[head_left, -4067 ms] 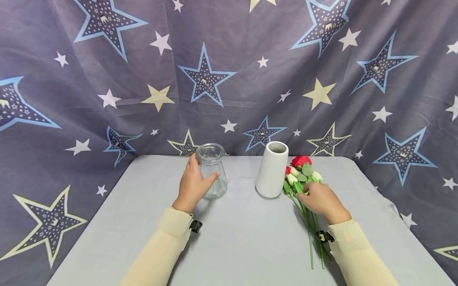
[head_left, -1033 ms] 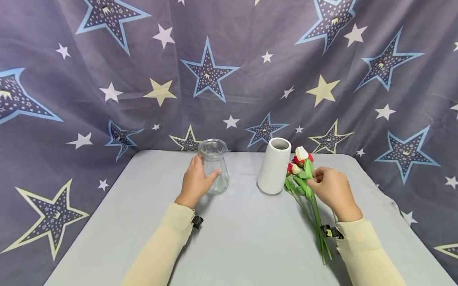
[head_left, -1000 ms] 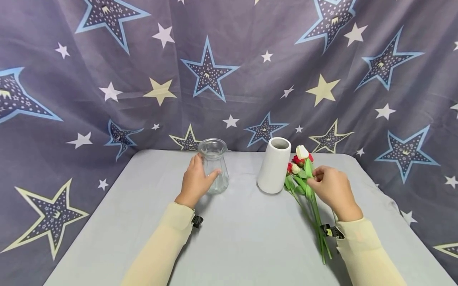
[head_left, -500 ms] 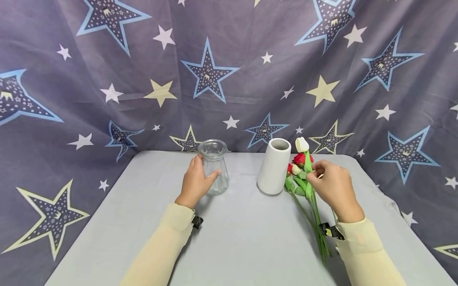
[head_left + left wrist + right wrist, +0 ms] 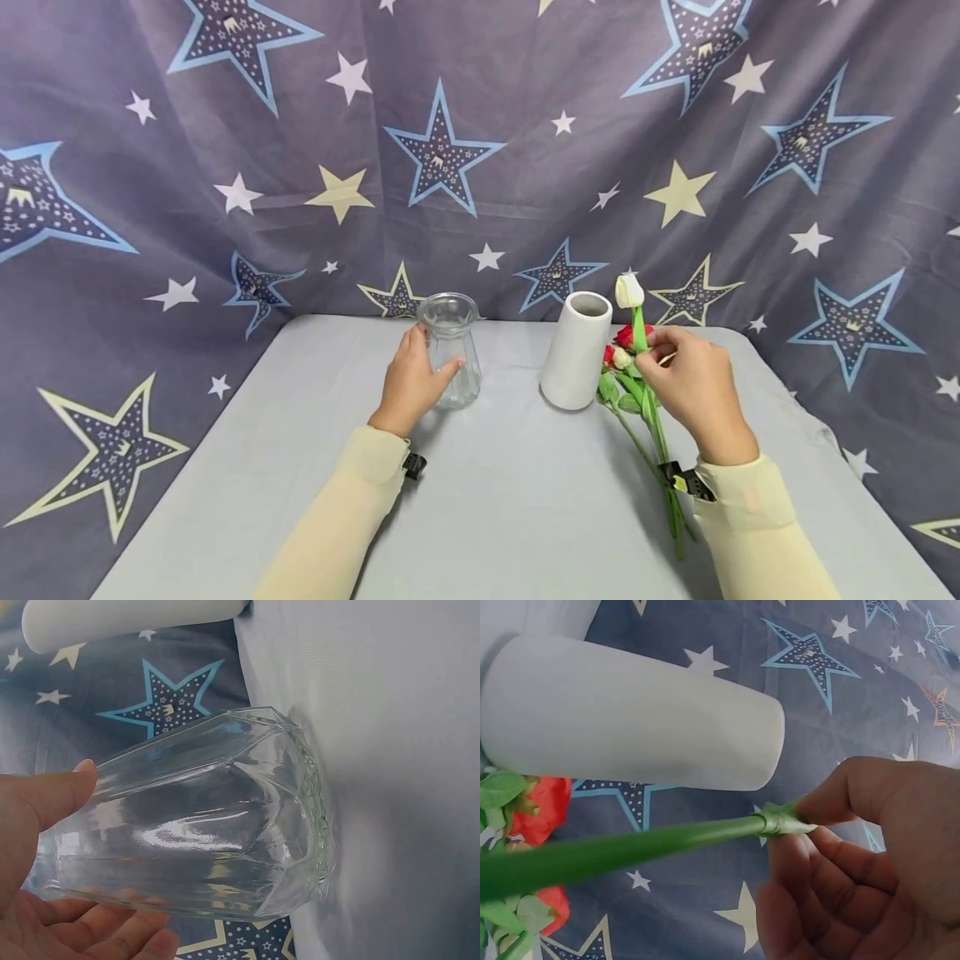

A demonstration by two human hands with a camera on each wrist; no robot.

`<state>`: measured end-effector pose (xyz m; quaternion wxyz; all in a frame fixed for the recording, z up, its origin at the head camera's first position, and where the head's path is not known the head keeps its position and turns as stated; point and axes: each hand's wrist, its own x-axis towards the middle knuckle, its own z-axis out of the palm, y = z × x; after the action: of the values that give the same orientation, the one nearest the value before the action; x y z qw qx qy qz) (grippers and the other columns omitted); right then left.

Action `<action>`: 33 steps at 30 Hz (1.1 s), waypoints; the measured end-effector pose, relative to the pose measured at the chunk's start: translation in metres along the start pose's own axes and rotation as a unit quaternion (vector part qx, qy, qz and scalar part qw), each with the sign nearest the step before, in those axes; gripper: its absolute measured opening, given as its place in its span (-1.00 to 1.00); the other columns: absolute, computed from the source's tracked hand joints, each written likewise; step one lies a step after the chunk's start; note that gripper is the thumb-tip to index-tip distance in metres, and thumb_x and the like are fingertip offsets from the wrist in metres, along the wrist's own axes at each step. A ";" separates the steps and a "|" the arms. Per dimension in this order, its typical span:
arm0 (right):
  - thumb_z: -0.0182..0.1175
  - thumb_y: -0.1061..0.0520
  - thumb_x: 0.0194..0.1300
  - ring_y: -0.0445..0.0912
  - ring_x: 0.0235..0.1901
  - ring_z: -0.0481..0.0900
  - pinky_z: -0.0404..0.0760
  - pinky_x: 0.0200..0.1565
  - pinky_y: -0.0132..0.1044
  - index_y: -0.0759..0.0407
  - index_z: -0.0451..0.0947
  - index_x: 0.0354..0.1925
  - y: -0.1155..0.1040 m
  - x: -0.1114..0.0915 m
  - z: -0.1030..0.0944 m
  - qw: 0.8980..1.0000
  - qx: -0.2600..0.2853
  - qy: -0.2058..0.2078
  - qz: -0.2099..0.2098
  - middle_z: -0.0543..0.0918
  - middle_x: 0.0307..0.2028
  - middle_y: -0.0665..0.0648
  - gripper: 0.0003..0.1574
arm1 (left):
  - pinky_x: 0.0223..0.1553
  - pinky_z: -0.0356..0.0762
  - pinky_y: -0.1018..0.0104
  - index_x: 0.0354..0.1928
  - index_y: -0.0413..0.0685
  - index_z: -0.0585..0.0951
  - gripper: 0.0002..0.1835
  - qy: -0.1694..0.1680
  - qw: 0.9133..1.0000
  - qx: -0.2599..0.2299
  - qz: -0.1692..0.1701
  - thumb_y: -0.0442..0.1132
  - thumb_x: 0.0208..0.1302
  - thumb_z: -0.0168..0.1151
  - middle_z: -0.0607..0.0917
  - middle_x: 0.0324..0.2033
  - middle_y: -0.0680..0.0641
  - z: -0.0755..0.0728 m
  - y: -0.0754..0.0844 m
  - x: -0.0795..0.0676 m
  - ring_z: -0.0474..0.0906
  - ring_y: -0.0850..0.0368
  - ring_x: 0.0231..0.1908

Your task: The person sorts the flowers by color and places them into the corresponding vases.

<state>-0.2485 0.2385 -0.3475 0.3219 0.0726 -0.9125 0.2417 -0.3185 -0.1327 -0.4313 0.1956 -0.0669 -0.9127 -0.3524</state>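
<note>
White tulip (image 5: pixel 629 291), one, upright beside the white vase (image 5: pixel 573 358): probably light, bendy; best held by the stem (image 5: pixel 645 850), where my right hand (image 5: pixel 693 383) pinches. Left hand (image 5: pixel 409 382): clasped round glass vase (image 5: pixel 467 367), likely slippery.

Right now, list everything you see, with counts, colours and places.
Table: 1, pale grey, foreground
Backdrop: 1, starred grey-purple, behind
Glass vase: 1, clear, centre-left
White vase: 1, white, centre-right
Red flowers: 2 visible, red, beside white vase
Bud: 1 visible, white, beside red flowers
Greenery: uncounted, green, below flowers
Tulip: 1, white, above red flowers
Left hand: 1, gripping glass vase
Right hand: 1, pinching tulip
Sleeves: 2, cream, one per arm
Straps: 2, black, one per wrist
</note>
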 end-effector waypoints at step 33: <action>0.09 0.05 0.44 -0.11 -0.52 0.56 0.45 -0.48 -0.30 -0.06 0.59 -0.31 -0.039 0.015 -0.013 0.995 0.083 0.032 0.036 0.69 -0.48 -0.02 -0.83 | 0.25 0.51 -0.24 0.51 -0.32 0.22 0.00 0.001 1.000 0.004 0.006 0.12 0.27 0.47 0.44 0.32 -0.33 -0.001 0.002 0.000 0.50 -0.34 0.27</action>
<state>-0.2417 0.2116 -0.3137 0.3344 0.0581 -0.8808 0.3302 -0.3176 -0.1320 -0.4299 0.1985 -0.0711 -0.9136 -0.3476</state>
